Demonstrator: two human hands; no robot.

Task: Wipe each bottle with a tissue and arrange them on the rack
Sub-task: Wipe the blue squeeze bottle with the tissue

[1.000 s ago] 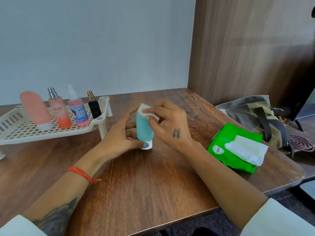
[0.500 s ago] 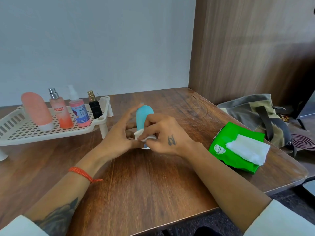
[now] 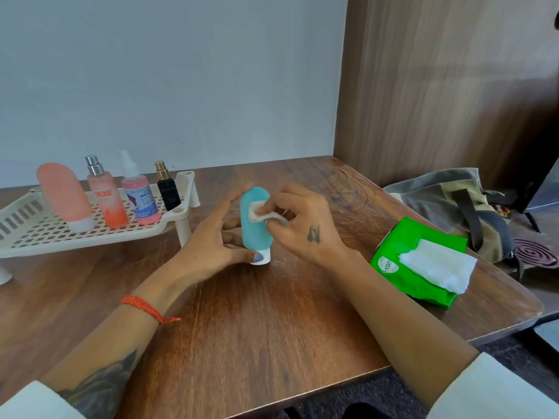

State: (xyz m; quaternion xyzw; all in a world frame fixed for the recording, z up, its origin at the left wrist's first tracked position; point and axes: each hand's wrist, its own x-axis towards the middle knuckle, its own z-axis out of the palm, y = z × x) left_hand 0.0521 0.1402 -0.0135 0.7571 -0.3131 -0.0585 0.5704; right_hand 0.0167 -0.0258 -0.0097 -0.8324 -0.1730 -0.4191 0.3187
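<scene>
Head view shows the teal squeeze bottle (image 3: 255, 220) standing cap-down on its white cap (image 3: 262, 257) at the middle of the wooden tabletop (image 3: 272, 322). The left hand (image 3: 208, 249) steadies it, thumb tip against the cap and the other fingers partly spread behind the body. The right hand (image 3: 298, 225) pinches a wadded tissue (image 3: 257, 211) against the upper front of the bottle.

At ten o'clock from the bottle, the cream plastic rack (image 3: 39, 234) carries a peach squeeze bottle (image 3: 65, 196), an orange spray bottle (image 3: 106, 201), a pink pump bottle (image 3: 140, 199) and a small black bottle (image 3: 167, 192). At three o'clock lies a green tissue pack (image 3: 405, 264), with a canvas bag (image 3: 453, 204) beyond it.

Likely trouble: the bottle balances on a narrow cap, so a sideways wipe could tip it if the thumb slips. Free rack space seems to lie mainly toward its left end, so placing carelessly might knock a neighbour.
</scene>
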